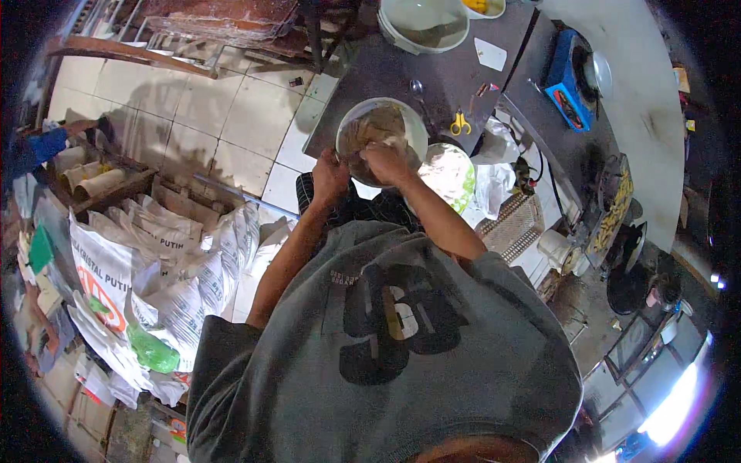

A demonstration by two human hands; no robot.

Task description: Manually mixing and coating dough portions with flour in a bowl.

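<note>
Left hand point(331, 177) curled at the left rim of a pale bowl point(419, 135), located at the edge of the tabletop point(369, 77). Right hand point(387, 163) inside the bowl at brown contents point(374, 123); grip cannot be determined. Rightward: spoon point(417, 88), yellow-handled scissors point(461, 123).

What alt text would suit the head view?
A person's left hand holds the rim of a pale bowl while the right hand reaches into it, at a dark table's edge. Yellow-handled scissors and a spoon lie on the table; white sacks stand at left.
</note>
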